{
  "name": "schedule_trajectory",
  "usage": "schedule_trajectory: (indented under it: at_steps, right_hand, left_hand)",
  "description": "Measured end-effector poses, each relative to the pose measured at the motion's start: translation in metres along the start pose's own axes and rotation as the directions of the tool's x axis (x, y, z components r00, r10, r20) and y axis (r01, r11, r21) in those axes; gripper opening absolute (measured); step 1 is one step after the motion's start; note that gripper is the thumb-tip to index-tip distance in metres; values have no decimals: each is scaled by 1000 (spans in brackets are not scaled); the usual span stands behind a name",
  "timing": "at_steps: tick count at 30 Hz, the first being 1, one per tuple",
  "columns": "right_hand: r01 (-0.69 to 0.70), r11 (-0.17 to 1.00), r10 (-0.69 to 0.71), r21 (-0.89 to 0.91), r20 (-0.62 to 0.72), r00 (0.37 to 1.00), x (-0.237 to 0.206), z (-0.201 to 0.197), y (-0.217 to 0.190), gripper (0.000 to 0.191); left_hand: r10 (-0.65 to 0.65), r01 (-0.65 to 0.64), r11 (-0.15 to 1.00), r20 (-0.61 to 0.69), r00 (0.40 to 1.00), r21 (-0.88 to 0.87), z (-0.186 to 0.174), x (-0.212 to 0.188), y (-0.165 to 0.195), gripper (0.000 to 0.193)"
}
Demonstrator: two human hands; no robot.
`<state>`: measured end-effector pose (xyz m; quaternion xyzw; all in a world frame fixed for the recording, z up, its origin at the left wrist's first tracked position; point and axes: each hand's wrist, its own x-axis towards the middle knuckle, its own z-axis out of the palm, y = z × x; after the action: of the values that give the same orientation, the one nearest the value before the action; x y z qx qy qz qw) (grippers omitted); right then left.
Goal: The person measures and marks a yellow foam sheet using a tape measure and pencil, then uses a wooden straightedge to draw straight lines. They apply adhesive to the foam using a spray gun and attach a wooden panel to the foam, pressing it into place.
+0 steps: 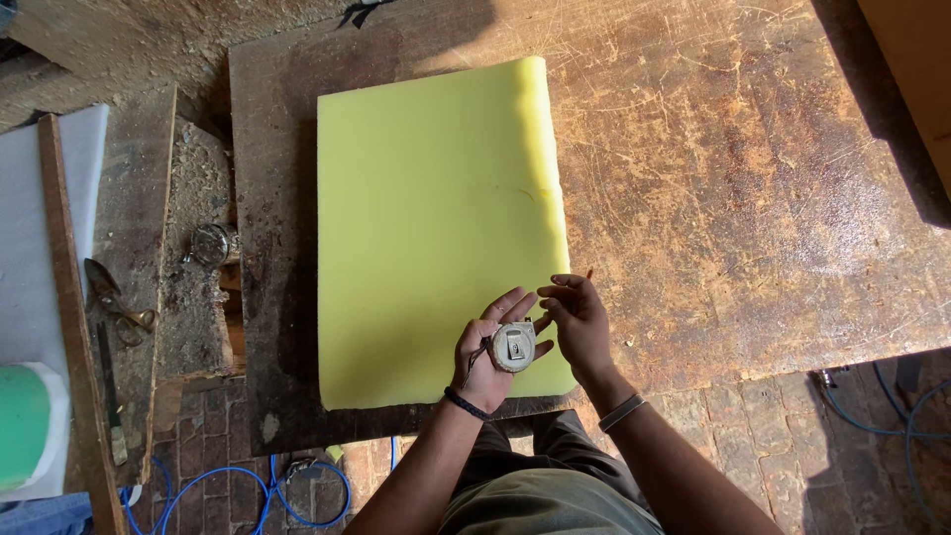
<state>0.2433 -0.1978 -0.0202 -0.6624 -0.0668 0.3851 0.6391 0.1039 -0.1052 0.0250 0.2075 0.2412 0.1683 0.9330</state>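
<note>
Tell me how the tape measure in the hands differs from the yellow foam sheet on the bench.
The tape measure is small, round and pale grey; the foam sheet is large, rectangular and yellow-green. The tape measure is held up in the left hand, with the right hand at its edge; the foam sheet lies flat on the worn wooden workbench, untouched. Both sit near the bench's front edge.

The round tape measure (512, 346) covers most of the left hand (489, 352)'s palm, the tape's tip between the right hand (575, 322)'s fingers is too small to make out, the worktop (753, 178) runs off the top edge, and the green roll (25, 426) is cut at left.
</note>
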Motion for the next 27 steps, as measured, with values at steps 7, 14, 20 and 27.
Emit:
schedule_trajectory:
  at_steps: [7, 14, 20, 27]
  right_hand:
    - [88, 922, -96, -377, 0, 995, 62, -37, 2, 69]
    - [93, 821, -156, -563, -65, 986, 54, 15, 12, 87]
    - [235, 906, -227, -352, 64, 972, 57, 62, 34, 97]
    - [399, 616, -377, -679, 191, 906, 25, 116, 11, 62]
  left_hand:
    - [295, -84, 864, -364, 884, 497, -76, -3, 71, 65]
    - [171, 157, 940, -818, 549, 302, -162, -49, 170, 50]
    - [349, 171, 849, -773, 530, 501, -217, -122, 191, 37]
    - [579, -164, 785, -613, 538, 597, -239, -127, 186, 54]
